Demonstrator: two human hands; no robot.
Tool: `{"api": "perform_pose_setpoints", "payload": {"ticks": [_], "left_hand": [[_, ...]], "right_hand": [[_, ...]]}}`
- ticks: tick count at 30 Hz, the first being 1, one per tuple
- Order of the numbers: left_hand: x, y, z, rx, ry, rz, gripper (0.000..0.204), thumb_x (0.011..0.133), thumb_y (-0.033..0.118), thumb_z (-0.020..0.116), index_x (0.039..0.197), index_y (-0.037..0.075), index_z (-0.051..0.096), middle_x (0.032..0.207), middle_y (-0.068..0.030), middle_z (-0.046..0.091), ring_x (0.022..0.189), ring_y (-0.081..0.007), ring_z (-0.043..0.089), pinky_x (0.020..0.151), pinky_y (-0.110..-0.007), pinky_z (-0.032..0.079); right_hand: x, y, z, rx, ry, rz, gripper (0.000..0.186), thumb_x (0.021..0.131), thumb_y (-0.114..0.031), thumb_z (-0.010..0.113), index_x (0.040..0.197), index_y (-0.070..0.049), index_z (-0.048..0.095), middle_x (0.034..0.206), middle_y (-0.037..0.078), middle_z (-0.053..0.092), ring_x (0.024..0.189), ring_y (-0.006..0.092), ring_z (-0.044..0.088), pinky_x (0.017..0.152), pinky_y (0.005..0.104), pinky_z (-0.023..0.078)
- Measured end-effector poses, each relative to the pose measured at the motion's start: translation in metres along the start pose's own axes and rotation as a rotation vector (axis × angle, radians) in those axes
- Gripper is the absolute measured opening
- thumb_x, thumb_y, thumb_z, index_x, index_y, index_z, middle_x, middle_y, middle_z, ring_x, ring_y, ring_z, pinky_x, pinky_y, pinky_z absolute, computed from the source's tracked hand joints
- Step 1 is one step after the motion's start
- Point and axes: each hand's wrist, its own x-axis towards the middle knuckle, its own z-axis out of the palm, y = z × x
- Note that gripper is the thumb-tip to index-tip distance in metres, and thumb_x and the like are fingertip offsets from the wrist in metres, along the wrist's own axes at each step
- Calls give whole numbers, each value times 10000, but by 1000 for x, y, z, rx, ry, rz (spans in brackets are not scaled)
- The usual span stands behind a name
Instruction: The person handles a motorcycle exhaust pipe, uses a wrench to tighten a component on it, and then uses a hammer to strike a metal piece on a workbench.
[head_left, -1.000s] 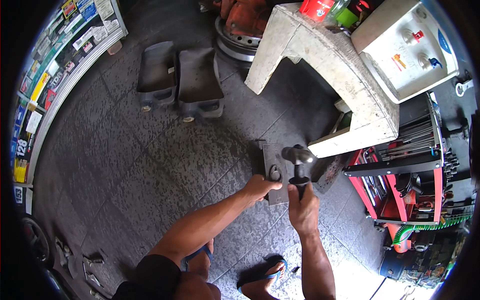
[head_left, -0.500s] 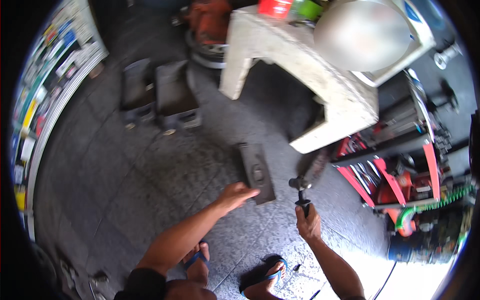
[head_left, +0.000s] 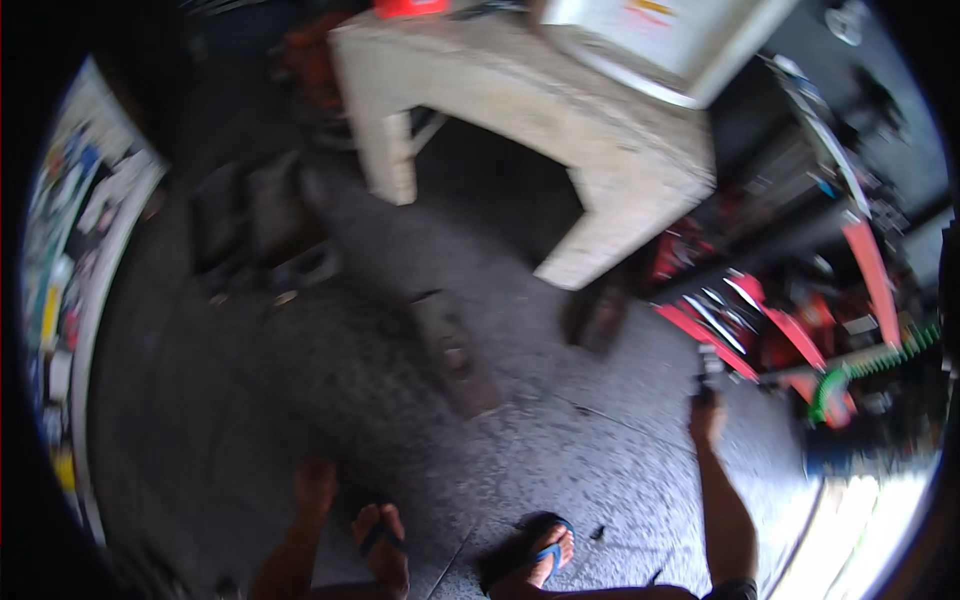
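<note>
The right hand (head_left: 706, 418) closes its fingers around the handle of a dark hammer-like tool (head_left: 708, 370), held upright near the red tool cart (head_left: 800, 330). It looks heavy and stiff, best gripped low. The left hand (head_left: 316, 487) hangs empty, fingers blurred, above the floor (head_left: 300, 390).

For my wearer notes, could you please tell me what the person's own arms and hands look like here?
Both forearms are bare, with no gloves on the left hand or the right hand. No watch or ring shows, though the picture is blurred. A dark sleeve edge shows at the right upper arm.
</note>
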Motion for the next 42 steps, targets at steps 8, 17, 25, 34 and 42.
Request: {"api": "perform_pose_setpoints", "payload": {"ticks": [8, 17, 25, 34, 42], "left_hand": [[-18, 68, 70, 646, 95, 170, 207, 916, 182, 663, 880, -20, 695, 741, -95, 643, 574, -160, 576, 550, -361, 476], [7, 56, 88, 454, 128, 403, 219, 888, 175, 649, 896, -39, 699, 831, -156, 701, 745, -270, 695, 670, -355, 527], [15, 52, 112, 297, -46, 506, 217, 896, 189, 640, 962, -9, 701, 882, -149, 715, 835, -257, 698, 732, -354, 542], [10, 56, 90, 221, -72, 296, 187, 918, 178, 621, 942, 6, 690, 765, -89, 706, 672, -160, 667, 653, -316, 514], [18, 82, 121, 344, -114, 327, 201, 919, 179, 602, 969, 8, 696, 774, -102, 701, 687, -177, 671, 652, -327, 520]], "right_hand": [[176, 3, -2, -124, -116, 175, 489, 853, -188, 651, 1307, -65, 517, 1057, 213, 661, 945, 406, 648, 865, 498, 495], [-67, -259, -73, 651, -389, -319, 301, 823, -42, 754, 1096, -20, 628, 1039, 127, 642, 841, 223, 654, 701, 340, 518], [-70, -394, -59, 680, -266, -400, 415, 886, -297, 718, 1079, 61, 641, 902, 171, 666, 807, 261, 653, 748, 388, 524], [-112, -232, -13, 666, -717, -56, 352, 875, -262, 703, 1023, 54, 659, 771, 92, 657, 662, 187, 610, 618, 319, 489], [-112, -355, -75, 614, -529, -358, 745, 807, -187, 737, 1401, 81, 376, 1291, 276, 514, 1088, 348, 570, 951, 425, 473]]}}
